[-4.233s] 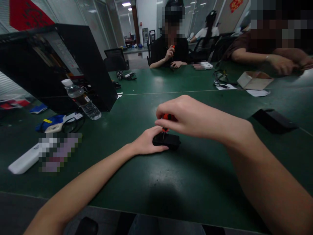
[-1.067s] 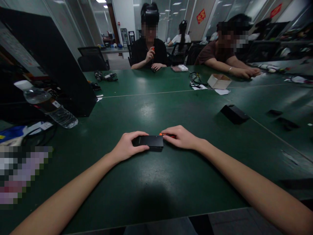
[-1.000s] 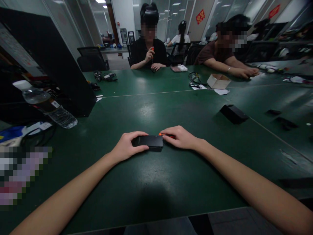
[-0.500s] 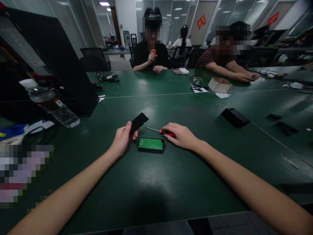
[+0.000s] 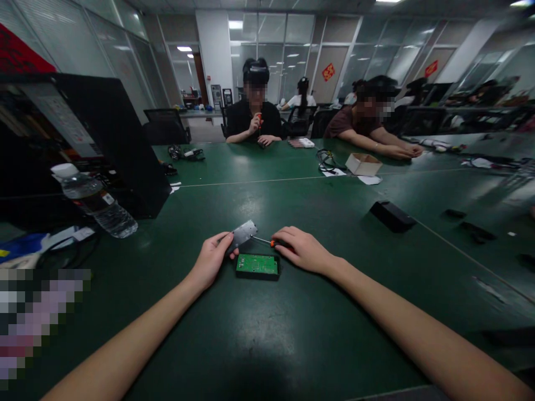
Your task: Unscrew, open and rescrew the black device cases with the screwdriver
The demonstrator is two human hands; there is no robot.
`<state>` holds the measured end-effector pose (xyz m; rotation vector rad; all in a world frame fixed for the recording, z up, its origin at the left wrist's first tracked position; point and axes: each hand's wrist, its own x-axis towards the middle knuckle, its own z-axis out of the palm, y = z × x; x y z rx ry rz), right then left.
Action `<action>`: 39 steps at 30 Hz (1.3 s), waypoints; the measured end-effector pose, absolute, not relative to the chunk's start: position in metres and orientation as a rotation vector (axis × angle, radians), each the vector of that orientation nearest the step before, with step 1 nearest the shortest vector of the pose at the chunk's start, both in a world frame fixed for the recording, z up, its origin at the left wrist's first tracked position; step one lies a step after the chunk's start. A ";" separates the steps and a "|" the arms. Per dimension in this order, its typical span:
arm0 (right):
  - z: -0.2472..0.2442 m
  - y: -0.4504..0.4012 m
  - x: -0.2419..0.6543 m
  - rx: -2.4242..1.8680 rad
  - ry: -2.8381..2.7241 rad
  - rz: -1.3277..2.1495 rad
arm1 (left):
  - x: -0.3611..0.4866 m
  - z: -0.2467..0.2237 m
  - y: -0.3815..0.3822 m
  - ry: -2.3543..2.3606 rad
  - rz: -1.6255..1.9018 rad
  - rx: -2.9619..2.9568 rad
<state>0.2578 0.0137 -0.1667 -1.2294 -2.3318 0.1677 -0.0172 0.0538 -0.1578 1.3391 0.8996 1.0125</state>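
Note:
My left hand [image 5: 214, 255] pinches a thin rectangular cover plate [image 5: 243, 235] between thumb and fingers, tilted so its face looks pale grey. Under my right hand [image 5: 304, 248] lies a screwdriver with an orange and black handle [image 5: 273, 243]; my fingers curl over most of the handle. Its thin metal shaft [image 5: 262, 240] points left, and the tip comes close to the plate's right edge; I cannot tell if they touch. Just below, between both hands, a black open case [image 5: 258, 274] rests on the table with a green circuit board [image 5: 257, 262] inside.
On the left stand a black computer case [image 5: 121, 150] and a leaning water bottle [image 5: 98, 201]. A black box [image 5: 392, 216] lies to the right. Farther back are a small carton [image 5: 363, 164] and cables [image 5: 328, 160]. Two people sit across the green table [image 5: 234, 189].
The plate in my left hand has turned from a dark face to a pale grey one. The camera view has tilted upward. My right hand stays on the screwdriver.

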 end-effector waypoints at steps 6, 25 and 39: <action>-0.171 0.014 0.261 -1.203 -2.340 0.179 | -0.015 -0.157 0.050 0.909 1.023 1.326; -0.166 0.014 0.259 -1.199 -2.369 0.147 | -0.016 -0.151 0.053 0.945 1.025 1.263; -0.151 -0.014 0.224 -1.005 -2.297 0.103 | -0.015 -0.149 0.052 0.897 1.058 1.160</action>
